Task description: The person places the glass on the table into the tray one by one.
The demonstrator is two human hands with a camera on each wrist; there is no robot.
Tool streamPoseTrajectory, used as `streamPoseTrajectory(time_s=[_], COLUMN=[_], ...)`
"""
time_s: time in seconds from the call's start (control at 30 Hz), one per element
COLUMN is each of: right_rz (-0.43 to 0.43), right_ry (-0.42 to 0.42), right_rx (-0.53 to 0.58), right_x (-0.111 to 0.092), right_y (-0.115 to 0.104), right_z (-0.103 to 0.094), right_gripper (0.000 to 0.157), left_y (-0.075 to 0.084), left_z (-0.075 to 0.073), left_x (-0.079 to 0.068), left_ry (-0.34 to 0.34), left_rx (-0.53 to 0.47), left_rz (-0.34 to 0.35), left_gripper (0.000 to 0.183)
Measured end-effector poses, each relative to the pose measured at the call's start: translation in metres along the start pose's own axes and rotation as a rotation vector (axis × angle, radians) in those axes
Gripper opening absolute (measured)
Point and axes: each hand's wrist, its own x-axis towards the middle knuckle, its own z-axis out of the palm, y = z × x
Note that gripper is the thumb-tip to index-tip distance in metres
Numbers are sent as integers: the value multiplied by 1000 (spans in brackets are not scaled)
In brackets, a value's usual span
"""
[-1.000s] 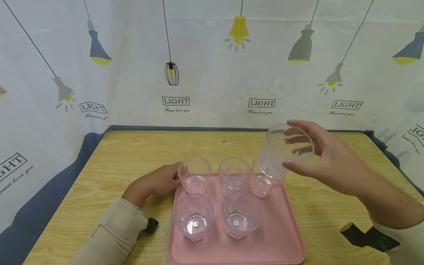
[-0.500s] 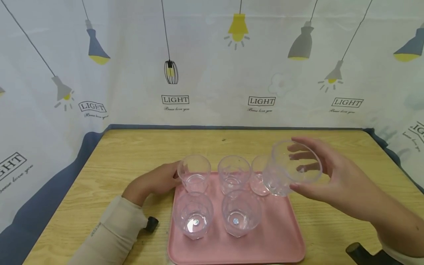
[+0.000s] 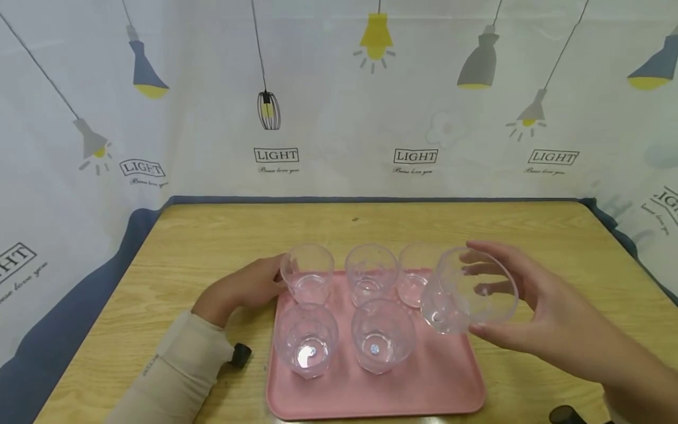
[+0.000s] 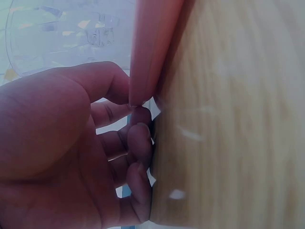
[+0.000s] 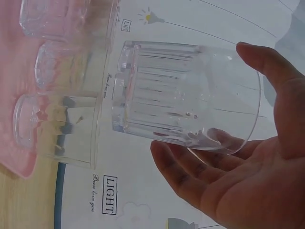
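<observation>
My right hand [image 3: 556, 324] grips a clear tumbler [image 3: 450, 297] by its upper part, tilted, over the right side of a pink tray [image 3: 365, 397]. In the right wrist view the tumbler [image 5: 162, 95] has a ribbed lower half, with thumb and fingers on opposite sides. My left hand [image 3: 254, 287] is at the tray's back left corner. Up close, thumb and curled fingers of that hand [image 4: 62, 129] pinch the tray edge [image 4: 150, 52]. Several upright clear tumblers stand on the tray, including a front left one [image 3: 307, 344] and a front right one [image 3: 378, 341].
A back row holds a left tumbler [image 3: 307, 280], a middle tumbler [image 3: 371, 277] and a right tumbler [image 3: 413, 285], partly behind the held one. The wooden table [image 3: 201, 229] surrounds the tray. Behind it hangs a lamp-print curtain [image 3: 339, 100].
My right hand has lowered the held tumbler and brought it closer to the tray's right side. My left hand stays at the corner. The head view has shifted slightly.
</observation>
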Motion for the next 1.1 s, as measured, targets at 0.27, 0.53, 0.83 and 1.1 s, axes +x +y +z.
streamPoseTrajectory(time_s=[0.27,0.53,0.83,1.1], right_rz=[-4,65,81,117], right_ry=[-25,-57,-80,-110], right_rx=[22,24,27,11], right_x=[-7,-11,-9,-8], right_y=[10,18,26,31], right_z=[5,10,19,23], right_gripper=[92,87,83,81], left_y=[-3,-1,0,1], left_z=[2,2,0,0], left_x=[0,2,1,3], left_ry=[5,10,0,1], left_rx=[19,23,20,30], left_rz=[10,24,21,16], left_gripper=[49,50,50,48])
